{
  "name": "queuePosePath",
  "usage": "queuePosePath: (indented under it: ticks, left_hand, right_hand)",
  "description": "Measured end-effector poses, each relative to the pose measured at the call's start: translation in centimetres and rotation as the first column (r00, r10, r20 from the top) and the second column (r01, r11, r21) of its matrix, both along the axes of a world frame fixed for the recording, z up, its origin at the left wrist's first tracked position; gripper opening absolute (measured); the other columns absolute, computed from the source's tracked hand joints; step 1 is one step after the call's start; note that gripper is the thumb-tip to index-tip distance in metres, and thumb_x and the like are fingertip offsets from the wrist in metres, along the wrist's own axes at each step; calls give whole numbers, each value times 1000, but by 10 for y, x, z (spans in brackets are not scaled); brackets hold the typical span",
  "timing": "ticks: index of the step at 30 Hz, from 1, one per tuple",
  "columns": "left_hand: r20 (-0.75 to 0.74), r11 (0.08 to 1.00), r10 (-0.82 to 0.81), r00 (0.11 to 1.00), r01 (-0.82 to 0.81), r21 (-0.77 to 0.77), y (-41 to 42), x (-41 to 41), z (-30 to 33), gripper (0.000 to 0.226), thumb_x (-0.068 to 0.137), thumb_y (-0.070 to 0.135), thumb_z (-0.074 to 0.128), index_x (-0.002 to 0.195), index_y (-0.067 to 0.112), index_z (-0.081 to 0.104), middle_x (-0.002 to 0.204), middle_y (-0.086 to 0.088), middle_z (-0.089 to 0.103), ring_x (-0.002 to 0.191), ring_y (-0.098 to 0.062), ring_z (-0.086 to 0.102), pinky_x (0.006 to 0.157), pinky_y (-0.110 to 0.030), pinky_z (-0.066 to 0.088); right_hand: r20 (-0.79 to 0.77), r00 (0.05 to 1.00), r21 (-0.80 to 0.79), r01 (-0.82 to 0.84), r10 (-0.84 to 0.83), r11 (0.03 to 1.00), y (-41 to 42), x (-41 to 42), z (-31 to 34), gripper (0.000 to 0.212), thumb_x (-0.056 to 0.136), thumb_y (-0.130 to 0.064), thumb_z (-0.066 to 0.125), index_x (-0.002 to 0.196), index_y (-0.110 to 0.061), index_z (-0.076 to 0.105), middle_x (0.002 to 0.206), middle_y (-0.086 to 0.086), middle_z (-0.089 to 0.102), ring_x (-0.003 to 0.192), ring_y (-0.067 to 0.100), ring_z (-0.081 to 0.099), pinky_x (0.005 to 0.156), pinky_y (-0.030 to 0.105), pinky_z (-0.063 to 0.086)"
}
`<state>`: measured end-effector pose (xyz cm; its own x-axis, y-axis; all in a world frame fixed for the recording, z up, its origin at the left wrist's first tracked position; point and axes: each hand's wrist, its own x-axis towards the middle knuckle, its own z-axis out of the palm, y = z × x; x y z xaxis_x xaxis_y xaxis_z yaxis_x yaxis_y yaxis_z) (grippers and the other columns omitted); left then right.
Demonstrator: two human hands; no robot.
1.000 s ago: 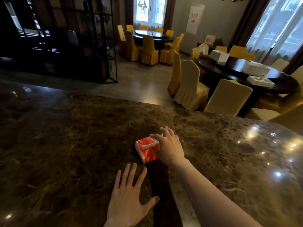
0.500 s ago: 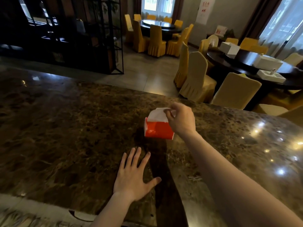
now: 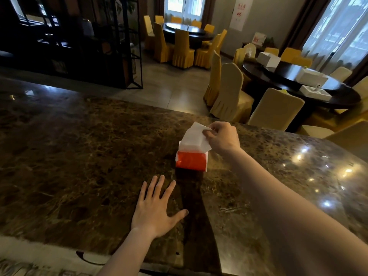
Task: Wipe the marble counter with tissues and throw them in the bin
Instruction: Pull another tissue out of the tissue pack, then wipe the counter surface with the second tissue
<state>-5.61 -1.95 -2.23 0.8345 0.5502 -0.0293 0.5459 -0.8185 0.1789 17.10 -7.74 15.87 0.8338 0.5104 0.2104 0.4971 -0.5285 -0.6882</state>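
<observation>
Tissue half out of the pack

Mid-frame, my right hand [image 3: 224, 139] pinches a white tissue [image 3: 194, 137] rising from the red tissue pack [image 3: 190, 160]; left hand [image 3: 154, 211] spread flat on the tabletop [image 3: 79, 156].

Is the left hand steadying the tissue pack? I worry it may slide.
No, the left hand lies flat on the marble counter, apart from the red tissue pack.

We've got no sleeves, gloves, rings or watch on here: both forearms bare down to the wrist, and our left hand [image 3: 154, 212] and right hand [image 3: 224, 137] bare too, slim fingers, short plain nails.
</observation>
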Motion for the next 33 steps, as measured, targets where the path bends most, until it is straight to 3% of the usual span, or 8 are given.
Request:
queuePosePath:
  ticks: [9,14,18,21,24,28,30,33]
  left_hand:
    - [9,1000,14,1000,-14,10,0,1,0,107,72,102,-1,162,44,-6,174,1,-15,155,-20,-26,126,-50,-16]
    - [-32,1000,7,999,-6,29,2,2,-3,106,71,101,-6,161,45,-12,173,1,-17,155,-21,-27,126,-51,-16]
    - [-69,1000,7,998,-6,23,1,3,0,108,68,100,-12,160,43,-15,173,-2,-18,155,-23,-26,127,-52,-14]
    - [-93,999,18,996,-15,31,-3,8,10,110,71,99,-6,163,39,-7,174,-6,-10,158,-26,-17,128,-52,-10]
    - [7,998,-10,1000,9,54,-16,21,20,105,79,96,3,165,35,7,174,-8,3,159,-26,-5,130,-49,-4]
    - [41,995,-100,994,99,9,-41,46,19,94,87,89,8,164,37,-2,174,-5,-9,158,-23,-16,129,-45,-8]
    - [9,993,-121,993,121,-14,-46,53,13,91,87,86,3,163,37,-7,174,-4,-13,157,-22,-20,129,-46,-8]
    - [-11,994,-109,994,109,-16,-46,54,6,91,85,82,-8,163,36,-6,174,-3,-10,157,-23,-18,129,-48,-6]
  right_hand:
    - [-110,986,282,155,-129,947,-29,20,26,24,98,-36,65,111,-16,69,99,-5,67,90,18,68,81,40,62]
    - [-189,953,119,263,-238,957,-123,39,2,23,94,-42,66,101,-21,71,97,-1,69,83,17,66,62,35,58]
    - [-352,852,67,437,-388,897,-206,50,-29,21,93,-41,71,95,-21,71,98,3,72,92,27,70,86,55,61]
    - [-305,811,58,540,-500,840,-246,52,-38,33,94,-42,68,116,-17,69,112,7,69,99,29,66,90,55,58]
    - [-143,895,91,438,-423,894,-259,40,-43,14,97,-38,65,96,-24,66,98,5,70,84,22,65,73,45,57]
    - [3,984,40,179,-180,983,-248,9,-66,6,100,-20,63,94,-21,65,89,-1,68,80,17,65,66,37,52]
    - [7,999,-87,48,-48,995,-237,-8,-88,5,100,-23,63,100,-20,67,98,-1,69,90,20,65,78,41,53]
    - [-145,980,-250,-172,138,953,-226,-34,-115,30,104,-42,52,127,-27,63,134,-5,60,130,18,52,108,38,41]
